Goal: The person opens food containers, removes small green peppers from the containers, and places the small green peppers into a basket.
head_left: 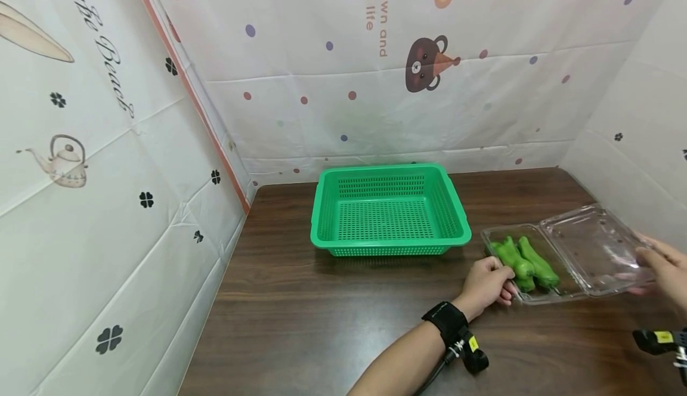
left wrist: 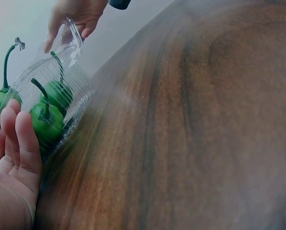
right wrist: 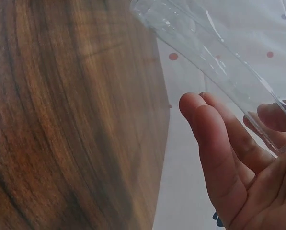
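A clear plastic clamshell tray [head_left: 538, 299] lies on the wooden table at the right, with green peppers [head_left: 523, 262] inside. Its hinged lid [head_left: 596, 244] stands open to the right. My left hand [head_left: 503, 282] grips the tray's front left corner, thumb on top. My right hand [head_left: 646, 268] pinches the lid's right edge. The left wrist view has my left hand [left wrist: 16, 143] against the ribbed tray [left wrist: 74, 91], the peppers [left wrist: 47, 122] behind it, and the right hand [left wrist: 73, 19] on the lid beyond. In the right wrist view the lid [right wrist: 214, 48] passes between my right hand's [right wrist: 257, 129] thumb and fingers.
A green perforated basket [head_left: 392, 246], nothing in it, stands at the middle of the brown table [head_left: 333, 312], just left of the tray. Printed white sheets wall in the table at the left, back and right.
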### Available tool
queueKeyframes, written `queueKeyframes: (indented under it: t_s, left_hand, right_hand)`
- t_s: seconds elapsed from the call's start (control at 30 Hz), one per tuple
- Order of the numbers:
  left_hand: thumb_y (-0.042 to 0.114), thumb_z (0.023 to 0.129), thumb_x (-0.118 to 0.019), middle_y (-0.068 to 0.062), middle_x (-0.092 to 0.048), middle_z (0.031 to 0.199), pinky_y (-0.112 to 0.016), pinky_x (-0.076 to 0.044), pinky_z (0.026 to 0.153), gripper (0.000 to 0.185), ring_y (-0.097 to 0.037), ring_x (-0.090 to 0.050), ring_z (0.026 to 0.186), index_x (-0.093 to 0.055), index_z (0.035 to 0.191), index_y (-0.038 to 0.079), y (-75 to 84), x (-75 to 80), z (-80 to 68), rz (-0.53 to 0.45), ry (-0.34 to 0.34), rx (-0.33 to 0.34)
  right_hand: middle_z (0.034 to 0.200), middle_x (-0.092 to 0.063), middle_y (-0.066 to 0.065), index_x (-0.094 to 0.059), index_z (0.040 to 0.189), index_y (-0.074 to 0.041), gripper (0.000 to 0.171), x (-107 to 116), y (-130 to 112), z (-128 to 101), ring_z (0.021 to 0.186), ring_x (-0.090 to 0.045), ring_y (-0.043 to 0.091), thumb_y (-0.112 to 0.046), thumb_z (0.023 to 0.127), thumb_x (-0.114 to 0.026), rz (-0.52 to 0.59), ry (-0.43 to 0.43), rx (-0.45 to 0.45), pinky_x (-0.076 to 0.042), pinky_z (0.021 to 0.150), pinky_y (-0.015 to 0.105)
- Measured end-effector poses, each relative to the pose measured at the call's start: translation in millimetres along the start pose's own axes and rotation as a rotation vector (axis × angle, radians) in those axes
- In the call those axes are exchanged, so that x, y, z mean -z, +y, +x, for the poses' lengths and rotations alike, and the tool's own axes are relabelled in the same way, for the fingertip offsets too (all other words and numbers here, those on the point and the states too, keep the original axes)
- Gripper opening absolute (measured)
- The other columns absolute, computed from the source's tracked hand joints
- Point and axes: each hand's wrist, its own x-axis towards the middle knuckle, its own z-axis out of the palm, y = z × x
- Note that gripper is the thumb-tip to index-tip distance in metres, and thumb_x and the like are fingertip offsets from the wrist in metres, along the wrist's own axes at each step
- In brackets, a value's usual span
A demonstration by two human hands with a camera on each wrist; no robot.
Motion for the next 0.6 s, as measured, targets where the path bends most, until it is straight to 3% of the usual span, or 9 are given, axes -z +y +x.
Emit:
queueKeyframes:
  t_s: [0.4,0.6]
  left_hand:
    - [0.012,0.090,-0.063,0.003,-0.059,0.054,-0.019,-0.043,0.040,0.023,-0.006,-0.051,0.042,-0.052,0.069,0.013,1.5,-0.6,-0.9,0.008,0.009,0.002]
    - [0.012,0.090,-0.063,0.003,-0.059,0.054,-0.019,-0.043,0.040,0.024,-0.007,-0.051,0.042,-0.051,0.069,0.013,0.6,-0.1,-1.2,0.003,0.007,0.001]
  right_hand:
    - [0.076,-0.062,-0.027,-0.065,0.107,-0.056,0.061,0.6,1.6,-2.9,0.054,-0.060,-0.003,-0.001,0.103,-0.039,-0.334,0.175,-0.015,-0.049,0.038,0.025]
    - [0.072,-0.067,-0.029,-0.064,0.112,-0.054,0.056,3.9,9.4,-3.8,0.051,-0.063,-0.004,-0.004,0.106,-0.039,-0.339,0.167,0.014,-0.047,0.037,0.024]
